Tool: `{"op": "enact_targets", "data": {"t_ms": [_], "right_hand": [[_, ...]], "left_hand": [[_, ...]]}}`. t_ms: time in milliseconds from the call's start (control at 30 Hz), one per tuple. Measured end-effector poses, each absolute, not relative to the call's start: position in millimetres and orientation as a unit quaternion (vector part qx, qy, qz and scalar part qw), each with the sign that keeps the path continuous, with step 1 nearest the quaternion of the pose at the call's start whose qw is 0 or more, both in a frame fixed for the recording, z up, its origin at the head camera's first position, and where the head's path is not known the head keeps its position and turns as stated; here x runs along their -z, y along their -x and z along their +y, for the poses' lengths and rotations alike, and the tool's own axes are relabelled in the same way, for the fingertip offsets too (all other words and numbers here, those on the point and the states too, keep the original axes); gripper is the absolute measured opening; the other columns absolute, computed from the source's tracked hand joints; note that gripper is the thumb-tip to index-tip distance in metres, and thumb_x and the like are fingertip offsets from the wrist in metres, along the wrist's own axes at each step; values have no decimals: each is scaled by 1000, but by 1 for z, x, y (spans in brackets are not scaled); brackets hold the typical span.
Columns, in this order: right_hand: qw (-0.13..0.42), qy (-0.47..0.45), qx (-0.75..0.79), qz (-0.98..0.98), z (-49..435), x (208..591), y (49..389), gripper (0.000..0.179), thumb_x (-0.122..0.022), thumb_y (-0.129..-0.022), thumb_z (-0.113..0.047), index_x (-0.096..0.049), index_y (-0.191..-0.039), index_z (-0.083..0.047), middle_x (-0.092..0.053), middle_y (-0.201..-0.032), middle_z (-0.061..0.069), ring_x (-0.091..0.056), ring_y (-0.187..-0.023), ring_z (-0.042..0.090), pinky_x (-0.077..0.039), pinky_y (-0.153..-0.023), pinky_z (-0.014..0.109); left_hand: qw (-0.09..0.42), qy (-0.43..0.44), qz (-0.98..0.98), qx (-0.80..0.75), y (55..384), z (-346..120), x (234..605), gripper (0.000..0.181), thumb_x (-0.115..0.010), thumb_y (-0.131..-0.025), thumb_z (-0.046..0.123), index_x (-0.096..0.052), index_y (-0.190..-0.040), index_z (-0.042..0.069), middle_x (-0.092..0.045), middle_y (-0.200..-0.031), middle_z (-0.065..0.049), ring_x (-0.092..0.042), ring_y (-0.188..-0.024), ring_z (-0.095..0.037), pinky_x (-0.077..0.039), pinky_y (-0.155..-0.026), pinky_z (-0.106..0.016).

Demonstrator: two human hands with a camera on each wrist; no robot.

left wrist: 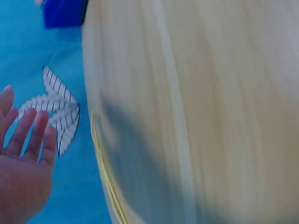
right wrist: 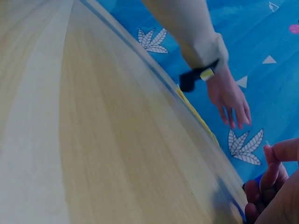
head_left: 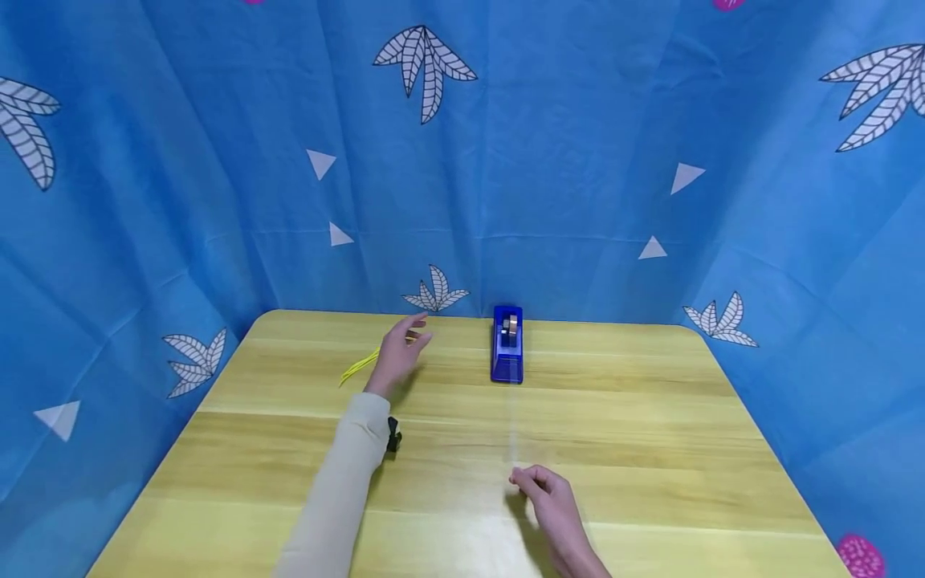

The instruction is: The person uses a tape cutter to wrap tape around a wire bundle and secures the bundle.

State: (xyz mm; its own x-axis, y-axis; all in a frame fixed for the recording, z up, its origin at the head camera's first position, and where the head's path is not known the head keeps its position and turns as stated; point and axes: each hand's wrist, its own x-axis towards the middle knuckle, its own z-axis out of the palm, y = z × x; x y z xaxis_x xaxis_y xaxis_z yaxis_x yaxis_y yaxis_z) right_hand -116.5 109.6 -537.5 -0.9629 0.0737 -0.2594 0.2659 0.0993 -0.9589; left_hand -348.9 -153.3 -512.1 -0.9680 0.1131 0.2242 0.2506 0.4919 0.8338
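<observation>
Yellow cords [head_left: 357, 368] lie in a thin bundle toward the far left of the wood-grain tabletop [head_left: 650, 417], their long axis slanting from near left to far right and passing behind my left hand [head_left: 400, 347] in the head view. That hand hovers close by, fingers loosely extended and spread, holding nothing; the left wrist view shows a gap between it and the bundle. A black device [head_left: 393, 434] sits at my pale left cuff [head_left: 368, 413].

To the right, the translucent blue tape dispenser [head_left: 507, 345] stands at the far edge, long axis running near to far, before the leaf-print blue curtain [head_left: 578, 120]. My left hand is the nearer to it, with the dispenser just off to its right. From its near end a clear tape strip [head_left: 514, 425] runs straight toward me, faint against the wood; whether it touches the surface I cannot tell. At the near right, my right hand [head_left: 552, 498] pinches the strip's free end between thumb and forefinger, directly nearer than the dispenser.
</observation>
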Motion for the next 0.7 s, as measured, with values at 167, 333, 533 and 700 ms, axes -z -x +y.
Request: {"op": "enact_targets", "data": {"t_ms": [167, 333, 533, 700], "right_hand": [[70, -122, 663, 736, 111, 538, 118, 27, -64, -103, -25, -68, -93, 0, -66, -100, 2, -55, -100, 19, -40, -89, 33], [67, -118, 661, 738, 112, 537, 120, 29, -63, -103, -26, -67, -90, 0, -66, -99, 3, -55, -100, 20, -40, -89, 33], [70, -120, 664, 734, 111, 537, 118, 29, -65, -101, -25, -66, -88, 1, -64, -96, 4, -56, -101, 21, -39, -91, 34], [70, -116, 663, 736, 111, 539, 118, 29, -64, -102, -25, -66, -88, 1, -67, -99, 4, -56, -101, 20, -40, -91, 33]], "left_hand": [[96, 96, -863, 486, 345, -188, 509, 46, -63, -105, 14, -52, -149, 6, -60, -141, -23, -61, -122, -39, -48, -108, -52], [109, 83, -863, 486, 339, -220, 508, 47, -65, -103, 12, -52, -147, 2, -59, -142, -26, -58, -124, -43, -46, -109, -54], [88, 61, -868, 485, 329, -251, 518, 49, -65, -103, 13, -50, -148, 0, -56, -143, -29, -55, -127, -45, -43, -113, -55], [67, 40, -874, 479, 325, -267, 523, 52, -66, -103, 17, -48, -150, 0, -55, -144, -29, -53, -131, -45, -44, -113, -57]]}}
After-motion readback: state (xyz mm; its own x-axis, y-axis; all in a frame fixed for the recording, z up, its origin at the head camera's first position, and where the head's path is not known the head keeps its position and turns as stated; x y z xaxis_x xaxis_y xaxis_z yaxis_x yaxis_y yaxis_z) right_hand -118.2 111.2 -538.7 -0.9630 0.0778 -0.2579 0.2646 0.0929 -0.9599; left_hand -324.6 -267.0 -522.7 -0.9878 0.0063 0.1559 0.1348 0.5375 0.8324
